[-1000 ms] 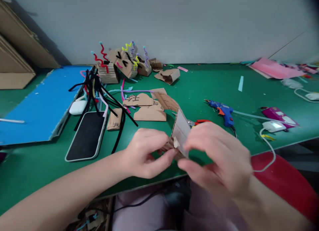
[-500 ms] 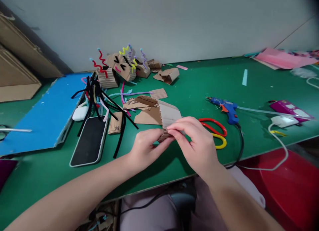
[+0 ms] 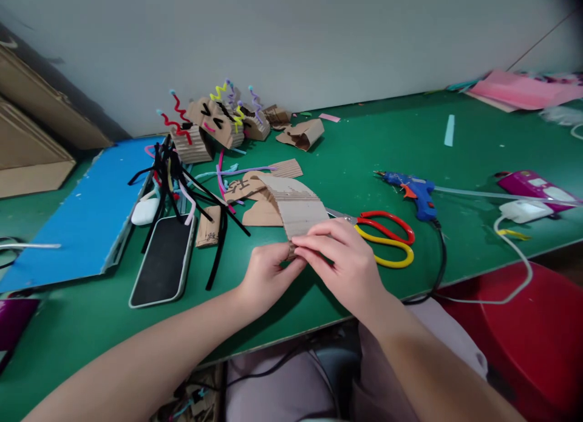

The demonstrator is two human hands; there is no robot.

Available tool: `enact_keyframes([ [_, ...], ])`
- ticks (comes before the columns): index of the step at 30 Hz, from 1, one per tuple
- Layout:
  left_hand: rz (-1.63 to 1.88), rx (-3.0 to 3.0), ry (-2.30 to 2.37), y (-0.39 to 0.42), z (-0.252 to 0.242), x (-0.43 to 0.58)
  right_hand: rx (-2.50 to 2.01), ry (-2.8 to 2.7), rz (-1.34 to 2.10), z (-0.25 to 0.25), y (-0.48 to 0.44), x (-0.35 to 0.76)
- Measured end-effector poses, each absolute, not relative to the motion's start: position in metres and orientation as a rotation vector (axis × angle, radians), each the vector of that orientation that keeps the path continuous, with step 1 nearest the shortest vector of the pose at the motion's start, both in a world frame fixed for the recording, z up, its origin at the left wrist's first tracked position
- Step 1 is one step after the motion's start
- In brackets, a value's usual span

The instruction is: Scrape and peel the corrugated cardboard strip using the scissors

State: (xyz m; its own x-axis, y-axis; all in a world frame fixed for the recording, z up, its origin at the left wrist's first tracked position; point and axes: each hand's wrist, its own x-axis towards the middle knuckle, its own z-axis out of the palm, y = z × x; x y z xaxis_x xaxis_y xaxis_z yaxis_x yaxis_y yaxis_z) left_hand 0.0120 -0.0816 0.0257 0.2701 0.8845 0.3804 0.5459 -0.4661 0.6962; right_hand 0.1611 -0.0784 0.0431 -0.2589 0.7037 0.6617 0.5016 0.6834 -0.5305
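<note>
A curved strip of corrugated cardboard [image 3: 298,203] rises from between my two hands, its far part bent over toward the left. My left hand [image 3: 268,273] is closed on the strip's near end, with thumb and fingers pinching it. From the other side, my right hand [image 3: 344,261] pinches the same end with its fingertips. The exact fold under the fingers is hidden. Behind the strip lies a flat cardboard piece [image 3: 262,215]. Just past my right hand are scissors [image 3: 387,235] with one red and one yellow handle loop.
A blue glue gun [image 3: 414,194] with its cord lies to the right. On the left are a phone [image 3: 164,261], black pipe cleaners [image 3: 166,167] and a blue board [image 3: 86,209]. Decorated cardboard figures [image 3: 212,121] stand by the wall. A red stool [image 3: 537,343] is below the table's edge.
The strip has turned, so its broad ribbed face now shows more and curves left. Both hands have shifted slightly left, exposing more of the scissors.
</note>
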Motion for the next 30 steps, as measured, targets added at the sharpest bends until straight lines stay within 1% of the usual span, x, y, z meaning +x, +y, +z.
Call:
enact_keyframes([
  [5,1.091,2.148,1.262,-0.083,0.023,0.011,-0.864,-1.877,0.367,0.043,-0.081,0.157],
  [10,1.092,2.143,1.303,-0.084,0.024,0.008,-1.079,-1.8,0.179,0.039,-0.081,0.161],
  [13,1.135,2.213,1.299,-0.084,0.024,0.009,-1.064,-1.827,0.134,0.037,-0.083,0.158],
  [19,1.209,2.329,1.302,-0.083,0.024,0.011,-0.989,-1.775,0.167,0.037,-0.088,0.149],
  [25,1.165,2.241,1.319,-0.084,0.024,0.01,-0.906,-1.823,0.135,0.033,-0.085,0.152],
  [30,1.025,2.034,1.283,-0.083,0.023,0.011,-0.922,-1.848,0.075,0.033,-0.082,0.153],
])
